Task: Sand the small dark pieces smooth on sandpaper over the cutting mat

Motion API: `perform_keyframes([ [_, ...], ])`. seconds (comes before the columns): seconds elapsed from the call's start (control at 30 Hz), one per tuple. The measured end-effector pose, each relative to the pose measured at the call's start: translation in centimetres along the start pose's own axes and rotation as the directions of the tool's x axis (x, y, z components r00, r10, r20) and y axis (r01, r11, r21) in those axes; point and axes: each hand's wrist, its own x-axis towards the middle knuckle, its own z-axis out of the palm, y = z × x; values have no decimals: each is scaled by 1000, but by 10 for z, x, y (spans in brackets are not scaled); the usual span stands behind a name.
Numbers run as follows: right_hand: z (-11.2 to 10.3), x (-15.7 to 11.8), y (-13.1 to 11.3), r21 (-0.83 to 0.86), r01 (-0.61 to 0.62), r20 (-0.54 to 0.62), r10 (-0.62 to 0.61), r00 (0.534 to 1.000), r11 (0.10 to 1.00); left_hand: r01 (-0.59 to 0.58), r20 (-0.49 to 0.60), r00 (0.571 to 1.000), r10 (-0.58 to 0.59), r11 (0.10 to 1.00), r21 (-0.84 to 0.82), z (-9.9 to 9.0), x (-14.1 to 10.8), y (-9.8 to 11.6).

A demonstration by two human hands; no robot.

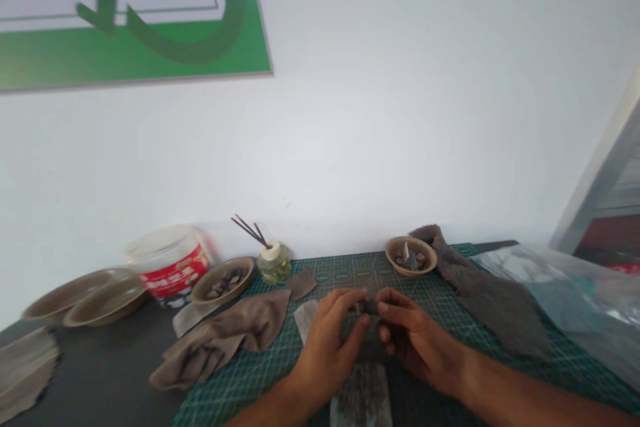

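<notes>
Both hands meet above a green cutting mat (330,273) with white grid lines. A small dark grey piece (369,307) sits between their fingertips, its outline blurred. My left hand (333,340) pinches its left side between thumb and fingers. On the other side, the thumb and index finger of my right hand (417,340) hold it, with the remaining fingers curled. Below the hands lies a worn grey-white flat block (362,397). Another pale flat piece (305,317) is partly hidden behind my left hand.
Bowls of small pieces stand behind left (225,280) and right (411,257). Brown cloth (230,337), a reed diffuser (274,263) and a white-red tub (173,267) are left; grey cloth (495,300) and clear plastic (580,293) are right.
</notes>
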Motion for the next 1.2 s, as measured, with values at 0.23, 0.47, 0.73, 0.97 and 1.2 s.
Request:
perform_keyframes([
  [0.23,0,-5,-1,-25,-27,11,27,1000,999,9,29,1000,-10,1000,29,-2,-2,-2],
  [0.47,-1,-6,-1,-6,-36,66,36,997,999,-30,28,999,29,998,53,-3,0,-1],
  [0.73,-1,-5,-1,-29,-47,72,49,996,998,-36,37,999,34,998,45,-4,0,2],
  [0.97,0,-7,-2,-102,-22,88,31,996,995,-24,60,998,22,999,36,-5,1,3],
  [1.2,10,-8,-21,-515,103,71,-78,994,851,7,77,997,-10,999,44,-5,1,2],
])
